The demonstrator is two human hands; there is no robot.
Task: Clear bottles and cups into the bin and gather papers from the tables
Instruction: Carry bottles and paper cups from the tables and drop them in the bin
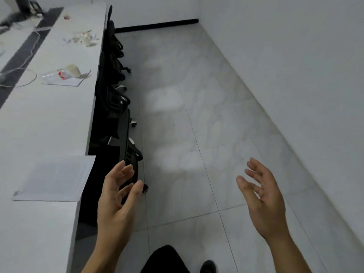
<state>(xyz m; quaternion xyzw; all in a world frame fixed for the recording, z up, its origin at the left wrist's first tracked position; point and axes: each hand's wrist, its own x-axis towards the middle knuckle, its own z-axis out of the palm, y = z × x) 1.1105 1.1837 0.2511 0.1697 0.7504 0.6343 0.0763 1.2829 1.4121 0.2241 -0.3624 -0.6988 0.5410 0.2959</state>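
Note:
A stack of white papers [55, 178] lies at the near edge of the long white table [45, 119] on my left. Farther along the table a paper cup [74, 70] lies on its side beside a crushed clear bottle [57, 74], both on a sheet of paper [65, 82]. More cups and scraps [83, 38] sit farther back. My left hand [118, 198] hovers empty with relaxed fingers over the floor, just right of the papers. Off to the right, apart from the table, my right hand [262, 198] is also empty, its fingers spread.
Black office chairs [114, 91] are pushed in along the table's right side. White cables [23, 69] run over the table's dark centre strip. A tiled floor aisle [197, 125] runs between the chairs and a white wall [295, 66]. My dark shoe [208, 266] shows at the bottom.

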